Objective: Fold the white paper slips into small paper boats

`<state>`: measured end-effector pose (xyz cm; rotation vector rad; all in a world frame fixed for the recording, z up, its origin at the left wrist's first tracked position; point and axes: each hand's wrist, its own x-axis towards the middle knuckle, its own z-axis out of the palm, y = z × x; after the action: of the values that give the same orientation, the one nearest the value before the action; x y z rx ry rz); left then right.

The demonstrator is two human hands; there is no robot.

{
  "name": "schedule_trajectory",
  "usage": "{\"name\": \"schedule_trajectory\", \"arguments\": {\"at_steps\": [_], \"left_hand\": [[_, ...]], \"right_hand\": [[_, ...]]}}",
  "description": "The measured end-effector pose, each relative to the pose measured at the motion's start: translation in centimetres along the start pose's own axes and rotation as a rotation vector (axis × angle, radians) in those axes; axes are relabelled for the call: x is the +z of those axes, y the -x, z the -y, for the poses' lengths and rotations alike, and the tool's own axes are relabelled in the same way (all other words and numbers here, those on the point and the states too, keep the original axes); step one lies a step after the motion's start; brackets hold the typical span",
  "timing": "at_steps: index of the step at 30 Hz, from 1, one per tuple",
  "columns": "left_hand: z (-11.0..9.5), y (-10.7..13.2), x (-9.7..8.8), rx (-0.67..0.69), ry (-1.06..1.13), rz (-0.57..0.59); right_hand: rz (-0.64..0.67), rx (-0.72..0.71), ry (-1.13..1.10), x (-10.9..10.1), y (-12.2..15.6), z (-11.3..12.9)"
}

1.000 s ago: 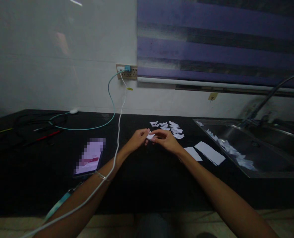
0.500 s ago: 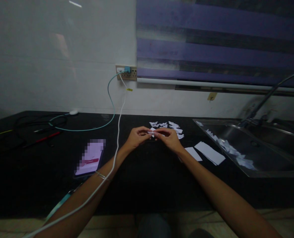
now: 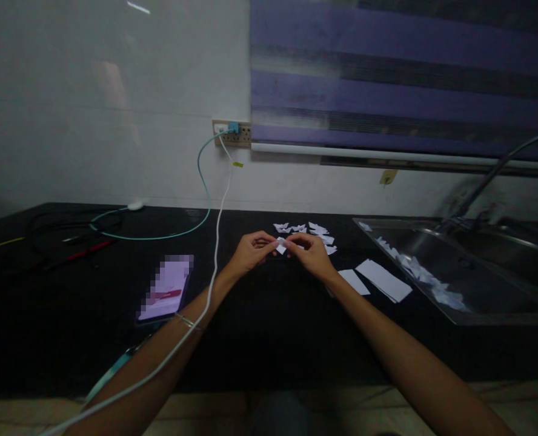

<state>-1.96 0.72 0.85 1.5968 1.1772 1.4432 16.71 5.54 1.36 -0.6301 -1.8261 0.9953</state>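
Between my fingertips is a small folded white paper (image 3: 280, 246), now showing a diamond-like shape. My left hand (image 3: 253, 251) pinches its left side with thumb and fingers. From the right, my right hand (image 3: 309, 251) pinches the other side. Just behind my hands, several small folded paper boats (image 3: 318, 229) lie on the black counter (image 3: 269, 327), some partly hidden by my right hand. To the right of my right wrist are flat white paper sheets (image 3: 383, 281).
A steel sink (image 3: 478, 266) with a curved faucet (image 3: 500, 160) is on the right; many folded papers (image 3: 426, 278) line its left rim. A phone (image 3: 165, 287) lies left. A white cable (image 3: 214, 260) crosses over my left forearm. Pens (image 3: 89, 250) and cords lie farther left.
The paper between my fingers has changed from a thin, pointed look to a flatter diamond facing me. My hands stay in nearly the same place.
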Motion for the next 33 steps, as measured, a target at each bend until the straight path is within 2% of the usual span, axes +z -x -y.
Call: {"name": "schedule_trajectory", "arguments": {"at_steps": [3, 13, 20, 24, 29, 33], "left_hand": [[0.1, 0.1, 0.0, -0.016, -0.035, 0.008], [0.5, 0.0, 0.4, 0.078, 0.028, 0.061], [-0.1, 0.2, 0.5, 0.122, -0.036, 0.044], [0.1, 0.2, 0.7, 0.127, -0.042, 0.061], [0.7, 0.0, 0.6, -0.017, 0.019, 0.148], [1.2, -0.6, 0.3, -0.232, 0.120, 0.102]], "right_hand": [[0.002, 0.013, -0.013, 0.0, 0.0, -0.3], [-0.013, 0.064, -0.081, 0.1, 0.0, -0.4], [0.094, 0.162, -0.034, -0.4, -0.3, -1.1], [0.116, 0.048, 0.114, -0.6, -0.3, -0.9], [0.036, -0.157, 0.345, -0.2, 0.3, 0.4], [-0.002, -0.153, 0.355, 0.1, 0.7, 0.5]]}}
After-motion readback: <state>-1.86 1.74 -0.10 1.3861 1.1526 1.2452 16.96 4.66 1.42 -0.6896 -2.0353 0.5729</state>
